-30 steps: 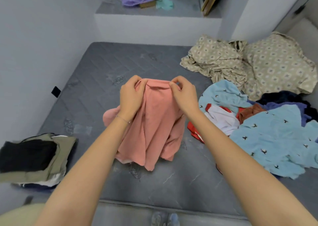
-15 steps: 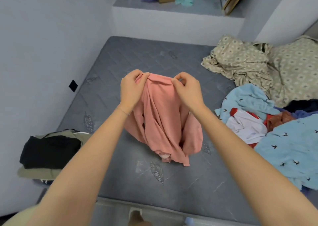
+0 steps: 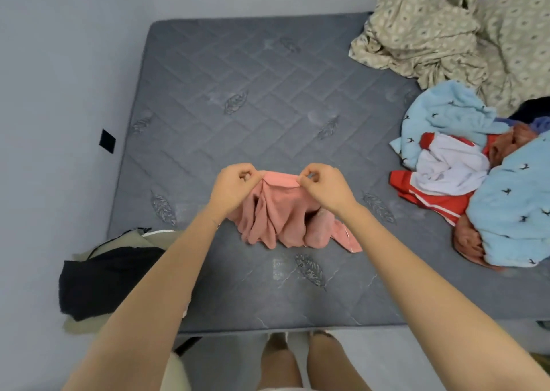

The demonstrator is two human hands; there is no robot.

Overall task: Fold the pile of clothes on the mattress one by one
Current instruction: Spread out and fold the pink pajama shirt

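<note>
A salmon-pink garment (image 3: 279,215) hangs bunched over the grey quilted mattress (image 3: 253,98), its lower folds resting on the surface. My left hand (image 3: 235,186) pinches its top edge at the left and my right hand (image 3: 326,186) pinches the same edge at the right, a short span apart. The unfolded pile (image 3: 476,176) lies at the right: light blue bird-print pieces, a red and white garment and a rust-coloured one. A stack of folded clothes (image 3: 104,277), black on top of khaki, sits at the mattress's near left corner.
A beige patterned sheet (image 3: 431,33) and pillow are heaped at the far right corner. A grey wall (image 3: 59,92) runs along the left side with a small black square on it. My legs (image 3: 297,361) stand at the mattress's near edge.
The view has tipped downward. Both hands have lowered the pink garment toward the mattress, so its lower part now lies crumpled on the surface instead of hanging long.
</note>
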